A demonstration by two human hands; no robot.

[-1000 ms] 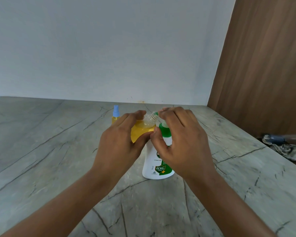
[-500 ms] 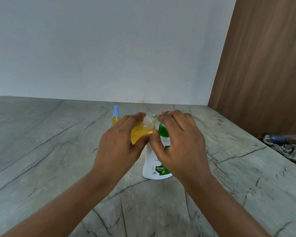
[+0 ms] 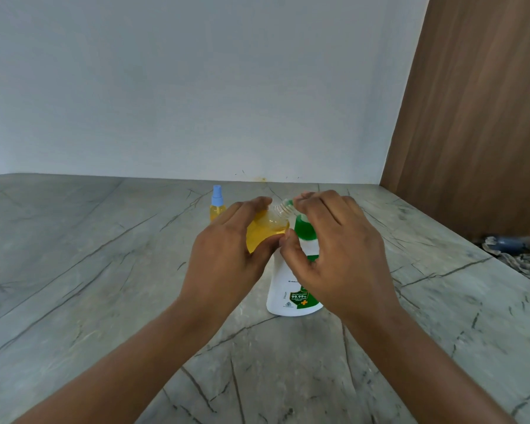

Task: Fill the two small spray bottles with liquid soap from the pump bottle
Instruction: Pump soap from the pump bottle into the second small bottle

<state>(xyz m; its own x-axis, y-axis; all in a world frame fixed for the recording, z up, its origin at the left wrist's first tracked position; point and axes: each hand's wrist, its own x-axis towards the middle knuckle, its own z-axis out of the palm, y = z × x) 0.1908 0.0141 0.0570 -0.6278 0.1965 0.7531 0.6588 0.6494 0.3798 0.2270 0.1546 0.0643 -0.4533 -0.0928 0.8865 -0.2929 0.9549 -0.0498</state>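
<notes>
Head view: a person stands at a grey veined table [image 3: 74, 270], both hands raised over its middle
Left hand [image 3: 227, 258]: fingers and thumb wrapped round the belly of the uncapped spray bottle [image 3: 266, 231], carrying it clear of the table
Uncapped spray bottle: clear, roughly half full of yellow soap, tilted so its open threaded neck points right, just at the other hand's fingertips
Right hand [image 3: 337, 258]: fingers curled over the pump head and hiding it, thumb tucked near the green collar; I cannot tell if it is pressing
Pump bottle [image 3: 291, 289]: white and green, upright on the middle of the table, beneath both hands
Capped spray bottle [image 3: 217, 203]: blue top, yellow fill, upright nearer the far edge, behind the left hand and apart from it
Past the right edge: a crumpled cloth [image 3: 520, 258] below a wood panel [image 3: 471, 117]
Risk, missed neck: the opening is narrow and the spout is covered by fingers, so a squirt could land on the fingers or the table
Risk, rocking: the pump bottle looks steadied only from above, so a slanted push may tip or slide it
Risk, spill: the held bottle leans, and more tilt or more soap could bring liquid to the open neck
Risk, slip: soap on the fingers would likely loosen the left hand's hold
</notes>
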